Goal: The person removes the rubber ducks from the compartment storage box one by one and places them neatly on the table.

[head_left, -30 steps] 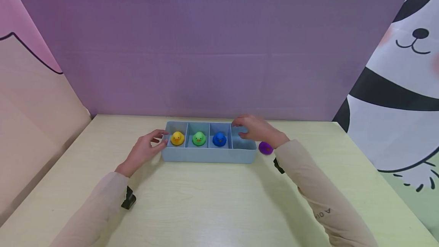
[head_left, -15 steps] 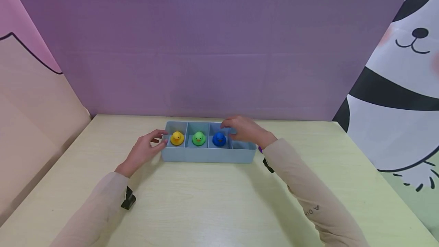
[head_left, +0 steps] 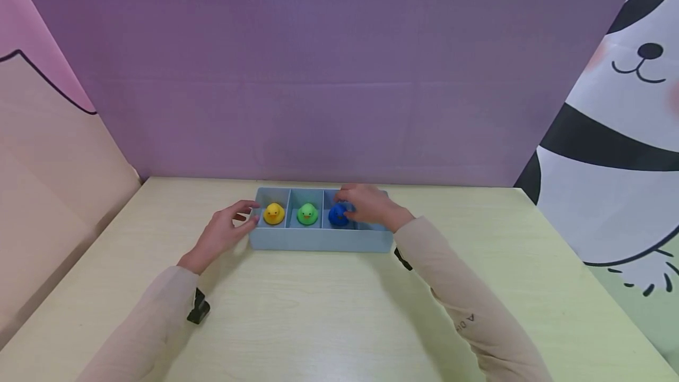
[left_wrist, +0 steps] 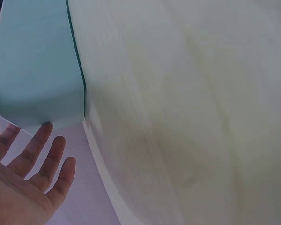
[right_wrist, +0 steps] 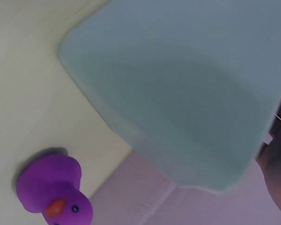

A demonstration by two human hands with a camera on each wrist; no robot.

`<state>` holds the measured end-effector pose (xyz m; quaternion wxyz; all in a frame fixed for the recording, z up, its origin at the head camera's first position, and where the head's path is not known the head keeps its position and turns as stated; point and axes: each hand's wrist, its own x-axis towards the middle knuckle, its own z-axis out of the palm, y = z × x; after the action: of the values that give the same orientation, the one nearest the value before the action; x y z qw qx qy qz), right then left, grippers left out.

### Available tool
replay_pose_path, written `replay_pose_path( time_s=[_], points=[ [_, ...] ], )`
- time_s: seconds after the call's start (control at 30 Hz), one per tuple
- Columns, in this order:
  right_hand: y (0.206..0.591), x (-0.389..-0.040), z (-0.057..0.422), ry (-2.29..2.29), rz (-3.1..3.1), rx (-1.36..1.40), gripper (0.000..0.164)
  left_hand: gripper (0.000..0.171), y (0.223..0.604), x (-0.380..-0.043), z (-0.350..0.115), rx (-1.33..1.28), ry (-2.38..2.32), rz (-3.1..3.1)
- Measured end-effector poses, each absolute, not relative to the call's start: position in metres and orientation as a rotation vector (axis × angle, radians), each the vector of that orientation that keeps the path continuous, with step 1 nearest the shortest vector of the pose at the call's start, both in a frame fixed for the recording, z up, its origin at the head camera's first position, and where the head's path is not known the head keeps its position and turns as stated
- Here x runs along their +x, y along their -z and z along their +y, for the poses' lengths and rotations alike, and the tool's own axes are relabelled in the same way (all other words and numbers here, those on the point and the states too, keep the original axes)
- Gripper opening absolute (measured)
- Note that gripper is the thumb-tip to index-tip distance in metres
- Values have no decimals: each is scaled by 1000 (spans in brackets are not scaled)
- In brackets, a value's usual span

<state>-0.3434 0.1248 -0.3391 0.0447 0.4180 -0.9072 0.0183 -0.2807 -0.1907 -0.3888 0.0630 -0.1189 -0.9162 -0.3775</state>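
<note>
A pale blue box [head_left: 318,239] with a row of compartments lies on the table. From left to right its compartments hold a yellow rubber duck [head_left: 274,214], a green rubber duck [head_left: 307,214] and a blue rubber duck [head_left: 337,214]. My left hand [head_left: 214,234] touches the box's left end, fingers spread, as the left wrist view also shows. Over the third compartment, my right hand [head_left: 368,205] has its thumb and fingers apart around the blue duck's upper right; whether they touch it is unclear. That hand covers much of the rightmost compartment.
On the table beside the box's right end sits a purple rubber duck [right_wrist: 51,187], hidden from the head view by my right arm. A purple backdrop [head_left: 329,75] rises behind the table's far edge. Printed panels, one with a panda [head_left: 626,134], flank the table.
My right hand has moved left and down from the rightmost compartment to the blue duck. The right sleeve now covers the purple duck. My left hand has stayed put at the box's end.
</note>
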Motion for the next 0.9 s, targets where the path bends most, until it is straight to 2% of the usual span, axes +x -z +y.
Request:
replay_pose_path(
  time_s=[0.9],
  points=[
    [344, -346, 115, -75, -2980, 1134, 30, 37, 388, -280, -190, -363, 1154, -2759]
  ],
)
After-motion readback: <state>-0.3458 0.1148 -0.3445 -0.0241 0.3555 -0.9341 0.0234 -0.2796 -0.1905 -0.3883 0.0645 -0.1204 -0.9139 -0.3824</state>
